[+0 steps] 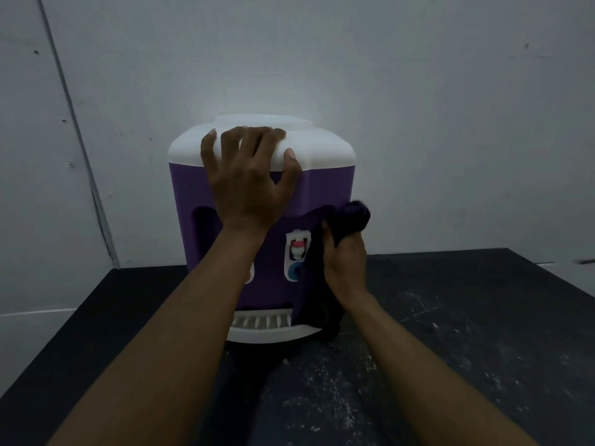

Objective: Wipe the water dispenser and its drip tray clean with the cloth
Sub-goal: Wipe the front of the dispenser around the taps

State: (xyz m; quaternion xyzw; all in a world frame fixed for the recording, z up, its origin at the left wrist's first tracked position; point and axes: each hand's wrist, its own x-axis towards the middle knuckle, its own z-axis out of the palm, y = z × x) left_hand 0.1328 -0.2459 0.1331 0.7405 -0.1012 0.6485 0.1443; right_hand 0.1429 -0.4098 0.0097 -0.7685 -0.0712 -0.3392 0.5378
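In the head view, a purple water dispenser [193, 194] with a white lid [322, 149] is seen standing upright on a dark counter [467, 317], towards its far edge and close to a pale grey wall [418, 91]. The counter's surface is marked with whitish scuffs and specks on the near and right side.

The left hand [248, 185] is laid over the front of the lid. Its fingers are spread and reach up onto the top, the thumb is set against the lid's front edge to the right, and the palm is held over the upper purple body. Nothing is grasped by it.

A dark cloth [317, 284] is gripped by the right hand [344, 262] at the right front side of the dispenser. A bunched part of the cloth is pushed up above the curled fingers against the purple wall, and the rest is left hanging down below the hand as far as the right end of the white drip tray [260, 323].

The drip tray is found at the near foot of the dispenser, and its slotted grille is shown between the two forearms. Above it, a tap with a red cap [297, 247] is set in a white panel, with a blue ring [294, 271] just beneath. A second tap further left is mostly hidden by the left forearm. A dark recess [206, 220] is seen in the body's left side.
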